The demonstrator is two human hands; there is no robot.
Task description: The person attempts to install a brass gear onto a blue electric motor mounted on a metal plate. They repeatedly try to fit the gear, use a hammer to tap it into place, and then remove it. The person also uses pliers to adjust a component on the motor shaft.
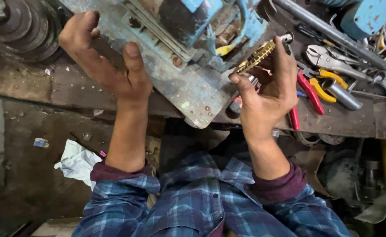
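My right hand [269, 92] is raised over the bench edge, fingers curled around a small brass toothed part [256, 57] held between fingertips and thumb. My left hand [107, 63] rests on the worn blue metal base plate [188, 87] of a blue machine [193, 19]; its fingers are spread and hold nothing. Both forearms come out of blue plaid sleeves with maroon cuffs.
Pliers with red handles [309, 94], yellow-handled pliers [326, 85], locking pliers [333, 61] and a steel rod [329, 30] lie on the bench to the right. A stepped pulley [24, 26] sits at top left. A white rag [76, 162] lies on the dirty floor.
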